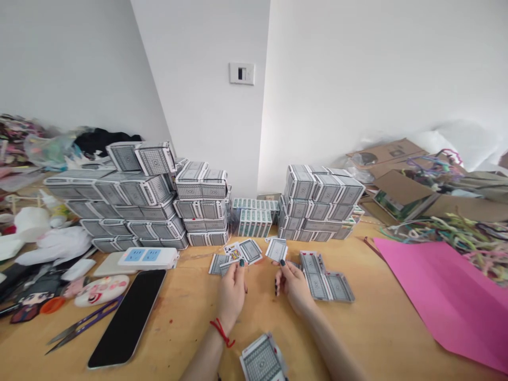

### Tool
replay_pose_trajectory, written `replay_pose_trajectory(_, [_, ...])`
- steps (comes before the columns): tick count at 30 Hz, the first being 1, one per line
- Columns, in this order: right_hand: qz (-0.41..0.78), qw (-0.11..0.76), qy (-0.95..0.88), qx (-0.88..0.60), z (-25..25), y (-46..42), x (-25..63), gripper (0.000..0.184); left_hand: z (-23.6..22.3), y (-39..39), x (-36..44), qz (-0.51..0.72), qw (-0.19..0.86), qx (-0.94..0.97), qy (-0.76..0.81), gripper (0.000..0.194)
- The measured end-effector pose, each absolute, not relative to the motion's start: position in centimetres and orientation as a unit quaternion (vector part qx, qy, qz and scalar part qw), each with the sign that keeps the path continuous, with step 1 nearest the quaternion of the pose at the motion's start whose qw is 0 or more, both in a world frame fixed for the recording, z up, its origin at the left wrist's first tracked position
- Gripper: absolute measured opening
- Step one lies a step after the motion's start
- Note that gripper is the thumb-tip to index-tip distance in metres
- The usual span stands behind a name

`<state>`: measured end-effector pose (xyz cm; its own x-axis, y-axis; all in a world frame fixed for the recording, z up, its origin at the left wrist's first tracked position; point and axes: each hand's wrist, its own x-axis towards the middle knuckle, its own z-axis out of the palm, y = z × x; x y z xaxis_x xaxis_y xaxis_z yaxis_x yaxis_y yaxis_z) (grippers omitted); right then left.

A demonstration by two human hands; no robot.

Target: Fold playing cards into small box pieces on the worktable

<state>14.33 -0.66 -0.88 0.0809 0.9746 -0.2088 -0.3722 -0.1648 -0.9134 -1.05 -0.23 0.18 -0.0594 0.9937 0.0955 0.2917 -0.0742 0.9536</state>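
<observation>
My left hand (233,290), a red string round its wrist, is closed with thumb and fingers together on a playing card (225,268). Just beyond it lie loose cards, one a face-up picture card (235,253) and another a grey patterned card back (250,250). My right hand (292,286) pinches a playing card (277,249), its grey back showing, between thumb and fingers. Right of that hand lie grey-patterned card pieces (315,275), joined or overlapping, and a low grey tray-like piece (339,287). A patterned card block (262,360) lies between my forearms.
Card-covered blocks are stacked at the left (143,206) and right (317,203), with green-and-white packs (254,222) between. A black phone (129,317), purple-handled snips (85,324) and a white case (148,257) lie left. Pink paper (444,296) and cardboard boxes (405,193) are right.
</observation>
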Motion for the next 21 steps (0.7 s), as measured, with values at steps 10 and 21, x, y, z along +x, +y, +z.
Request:
replay_pose_trajectory(10, [0.674,0.554,-0.263,-0.412,-0.3,-0.7,15.2,0.03,1.1,-0.4,-2.5,0.431,0.159,0.722,0.517,0.042])
replay_pose_trajectory(21, [0.65,0.551,-0.321,-0.413,0.0,-0.9,14.4,0.034,-0.5,0.1,-1.8,0.384,0.061,0.712,0.585,0.047])
